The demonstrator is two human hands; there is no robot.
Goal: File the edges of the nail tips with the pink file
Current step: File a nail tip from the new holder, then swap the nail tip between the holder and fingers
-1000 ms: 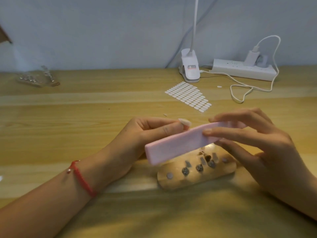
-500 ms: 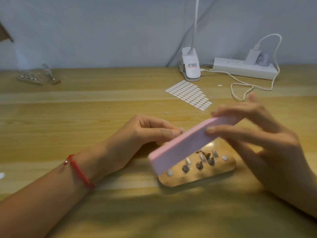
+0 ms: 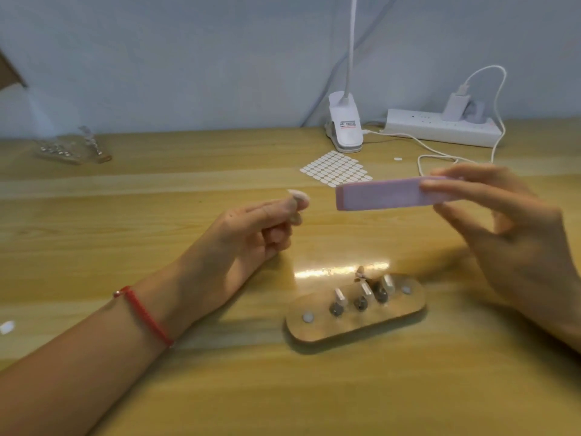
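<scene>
My left hand (image 3: 251,231) pinches a pale nail tip (image 3: 298,196) between thumb and forefinger, held up above the table. My right hand (image 3: 509,234) grips the pink file (image 3: 383,195) by its right end, with the block lying level in the air. A gap separates the file's left end from the nail tip. Below and between the hands lies an oval wooden holder (image 3: 355,309) with three small metal stands that carry nail tips and round white pads at its ends.
A sheet of white oval stickers (image 3: 336,168) lies behind the hands. A clip lamp base (image 3: 344,127), a white power strip (image 3: 440,132) and its cable (image 3: 440,155) sit at the back right. A clear tray (image 3: 69,149) stands at the far left.
The file was rubbing against the nail tip over the holder. My right hand has since lifted it up and to the right, and my left hand has drawn the tip away to the left.
</scene>
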